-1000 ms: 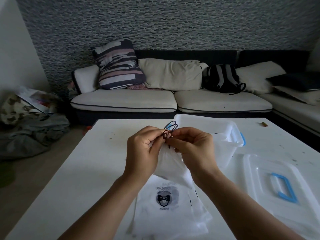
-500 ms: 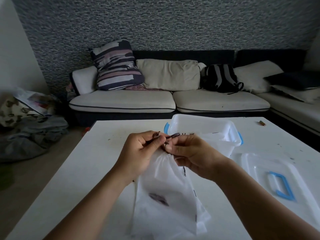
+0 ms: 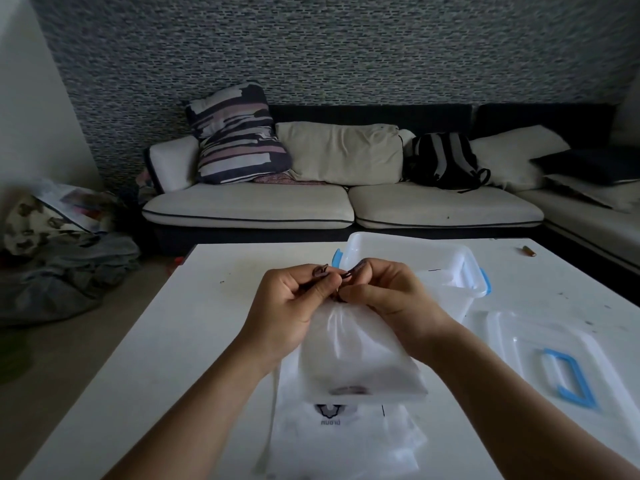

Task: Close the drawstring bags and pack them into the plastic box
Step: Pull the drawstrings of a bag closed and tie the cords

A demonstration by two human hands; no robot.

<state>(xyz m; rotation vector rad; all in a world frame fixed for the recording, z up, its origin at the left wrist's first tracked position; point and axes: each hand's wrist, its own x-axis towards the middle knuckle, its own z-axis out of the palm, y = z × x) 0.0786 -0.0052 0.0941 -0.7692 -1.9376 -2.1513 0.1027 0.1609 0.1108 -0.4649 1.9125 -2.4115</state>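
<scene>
Pinching the dark drawstring (image 3: 337, 273) at the gathered neck of a white drawstring bag (image 3: 360, 355): left hand (image 3: 294, 306) and right hand (image 3: 391, 296) both have fingers curled on the cord, fingertips nearly touching. Bag body hangs below the grip, toward the camera, lifted off the white table (image 3: 166, 341) and over a stack of flat bags (image 3: 339, 441). Plastic box (image 3: 450, 268) sits open just behind the right hand, blue latches on the ends. Its lid (image 3: 554, 362) lies flat to the right.
</scene>
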